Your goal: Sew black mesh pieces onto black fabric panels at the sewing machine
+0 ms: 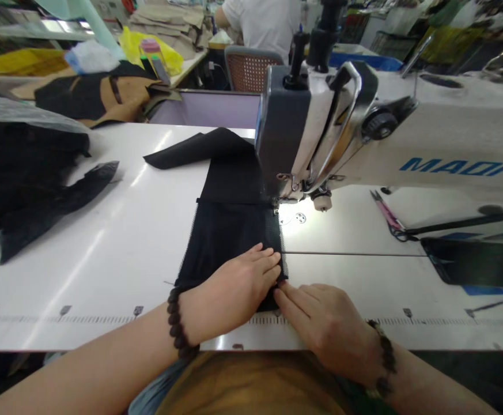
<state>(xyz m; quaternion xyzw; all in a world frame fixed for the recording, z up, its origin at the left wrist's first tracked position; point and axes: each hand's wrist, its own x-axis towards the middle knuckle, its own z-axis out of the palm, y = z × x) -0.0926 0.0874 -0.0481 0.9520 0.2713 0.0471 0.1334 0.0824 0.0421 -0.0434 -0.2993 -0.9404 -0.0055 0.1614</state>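
A strip of black fabric [227, 230] lies on the white sewing table [117, 271], its upper right edge under the presser foot [276, 206] of the sewing machine [288, 127]. Mesh shows along both of its side edges, and its far end folds over to the left. My left hand [238, 282] rests flat on the near right part of the fabric, fingers stretched out. At the fabric's lower right corner, my right hand [320, 314] pinches the edge between thumb and fingers; part of this grip is hidden.
Pink-handled thread snips [385, 210] and a dark phone-like slab [476, 262] lie on the right. Black cloth [22, 178] is heaped on the left. A ruler scale [104, 318] runs along the front edge. Behind, a person in white [264, 26] sits on a chair [249, 66].
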